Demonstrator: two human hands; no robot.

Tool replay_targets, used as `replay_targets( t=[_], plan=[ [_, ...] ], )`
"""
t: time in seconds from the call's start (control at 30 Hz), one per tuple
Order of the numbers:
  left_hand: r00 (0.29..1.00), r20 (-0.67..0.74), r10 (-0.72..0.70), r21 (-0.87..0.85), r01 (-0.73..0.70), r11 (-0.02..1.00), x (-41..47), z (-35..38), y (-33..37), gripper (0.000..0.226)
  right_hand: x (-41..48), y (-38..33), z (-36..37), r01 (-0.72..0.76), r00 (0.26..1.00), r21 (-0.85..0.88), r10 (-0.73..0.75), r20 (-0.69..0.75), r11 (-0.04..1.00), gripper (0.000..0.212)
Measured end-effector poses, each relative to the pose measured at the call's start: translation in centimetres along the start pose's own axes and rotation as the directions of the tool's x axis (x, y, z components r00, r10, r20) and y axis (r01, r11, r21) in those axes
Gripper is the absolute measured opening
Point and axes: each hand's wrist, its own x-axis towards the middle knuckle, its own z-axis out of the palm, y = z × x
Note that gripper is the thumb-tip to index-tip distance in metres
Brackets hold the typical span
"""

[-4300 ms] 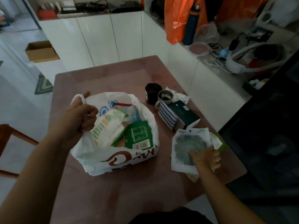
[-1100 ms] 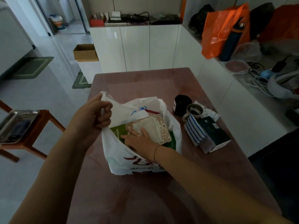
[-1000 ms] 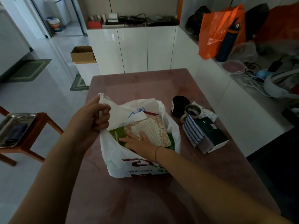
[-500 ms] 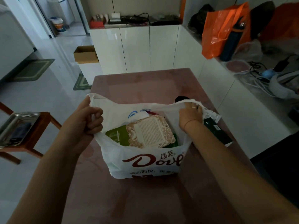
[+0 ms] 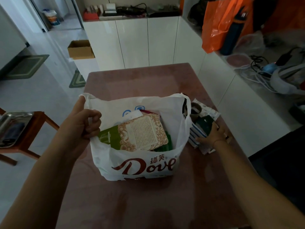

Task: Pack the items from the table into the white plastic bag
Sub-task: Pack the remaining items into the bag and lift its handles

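Bag [image 5: 132,164] stands gaping because the left hand [image 5: 80,123] grips its handle [image 5: 85,100], while the right hand [image 5: 212,134] clasps a dark box [image 5: 205,123] alongside.

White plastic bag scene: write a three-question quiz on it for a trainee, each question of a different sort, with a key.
1. True or false: the left hand grips a handle of the white plastic bag.
2. Choose one: the right hand rests on A) the cup, B) the dark green box, C) the blue bottle.
3. Fill in: the items not yet packed lie on the table to the person's ___ of the bag.

Key: 1 true. 2 B. 3 right.
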Motion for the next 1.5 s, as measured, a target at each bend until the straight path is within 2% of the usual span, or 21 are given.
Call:
replay_targets(
  t=[0.1,0.23,0.33,0.4,0.5,0.57,0.63,0.67,0.7,0.73,0.77,0.87,0.93,1.07,1.2,1.3,1.37,1.4,1.43,1.47,1.5],
  plan=[
    [0.999,-0.026,-0.024,0.006,0.024,1.000,0.2,0.6,0.0,0.075,0.5,-0.6,1.5,0.126,0.977,-0.133,-0.147,-0.156,0.983,0.107],
    [0.999,-0.029,-0.034,0.022,0.034,0.999,0.5,1.2,-0.2,0.074,0.4,-2.3,3.1,0.220,0.906,-0.263,-0.296,-0.302,0.939,0.069],
    [0.999,-0.025,-0.042,0.020,0.043,0.999,0.6,1.2,-0.2,0.076,-0.5,-2.9,4.2,0.240,0.907,-0.228,-0.302,-0.295,0.944,0.049],
    [0.999,-0.027,-0.044,0.016,0.044,0.999,0.6,1.2,-0.2,0.076,-1.4,-3.1,4.2,0.237,0.925,-0.188,-0.281,-0.255,0.953,0.043],
    [0.999,-0.022,-0.035,0.008,0.036,0.999,0.4,1.1,-0.1,0.074,-3.5,-3.8,1.2,0.214,0.916,0.027,-0.191,-0.352,0.976,0.032],
    [0.999,-0.037,-0.030,-0.008,0.030,1.000,0.2,0.7,0.0,0.074,-5.9,-4.9,-2.3,0.306,0.812,0.222,-0.132,-0.568,0.926,0.026],
    [0.999,-0.046,-0.025,-0.021,0.024,0.999,0.0,0.4,0.2,0.072,-9.4,-7.1,-5.9,0.529,0.606,0.282,-0.124,-0.786,0.801,0.030],
    [0.999,-0.049,-0.023,-0.031,0.022,0.999,0.0,0.4,0.3,0.071,-11.3,-8.7,-7.0,0.657,0.493,0.242,-0.163,-0.855,0.714,0.033],
    [0.998,-0.053,-0.020,-0.046,0.018,0.999,-0.1,0.3,0.4,0.071,-12.9,-10.4,-7.6,0.766,0.401,0.181,-0.238,-0.885,0.617,0.032],
    [0.998,-0.055,-0.017,-0.059,0.014,0.998,-0.1,0.3,0.5,0.070,-14.3,-12.1,-7.4,0.840,0.349,0.128,-0.344,-0.872,0.527,0.030],
    [0.998,-0.054,-0.017,-0.066,0.013,0.998,-0.2,0.4,0.5,0.070,-15.0,-13.7,-6.5,0.878,0.338,0.096,-0.467,-0.817,0.468,0.029],
    [0.998,-0.060,-0.009,-0.074,0.004,0.997,-0.6,0.6,0.8,0.070,-15.4,-17.5,-1.9,0.891,0.388,-0.016,-0.777,-0.495,0.455,0.033],
    [0.998,-0.060,-0.004,-0.069,0.000,0.998,-0.8,0.6,1.0,0.070,-13.8,-19.0,0.9,0.863,0.438,-0.137,-0.855,-0.277,0.486,0.036],
    [1.000,0.005,-0.006,-0.053,0.006,0.999,-1.1,0.5,1.5,0.063,-10.0,-21.9,3.2,0.806,0.534,-0.269,-0.844,-0.051,0.527,0.036],
    [0.997,0.077,-0.022,-0.041,0.026,0.999,-1.5,0.3,1.5,0.061,-7.5,-23.9,3.1,0.702,0.704,-0.361,-0.676,0.220,0.614,0.047],
    [0.993,0.114,-0.028,-0.006,0.029,1.000,-1.8,-0.1,1.7,0.061,-7.5,-24.2,1.6,0.699,0.713,-0.286,-0.610,0.345,0.656,0.057],
    [0.995,0.095,-0.031,-0.004,0.032,0.999,-1.9,-0.6,1.8,0.062,-8.4,-23.4,0.3,0.725,0.667,-0.050,-0.682,0.298,0.687,0.062],
    [0.996,0.082,-0.029,-0.003,0.029,1.000,-1.9,-0.8,1.7,0.062,-9.0,-22.6,-0.4,0.733,0.640,0.134,-0.743,0.198,0.667,0.059],
    [0.997,0.073,-0.023,-0.003,0.023,1.000,-1.9,-0.9,1.7,0.061,-9.6,-21.4,-1.1,0.740,0.619,0.313,-0.785,0.027,0.595,0.050],
    [0.998,0.064,-0.021,-0.012,0.022,1.000,-1.9,-1.0,1.5,0.062,-9.8,-19.8,-1.7,0.756,0.618,0.419,-0.760,-0.204,0.503,0.039],
    [0.998,0.055,-0.020,-0.023,0.021,1.000,-1.8,-1.0,1.3,0.063,-9.7,-17.9,-2.0,0.782,0.616,0.431,-0.659,-0.432,0.450,0.030]
  ],
)
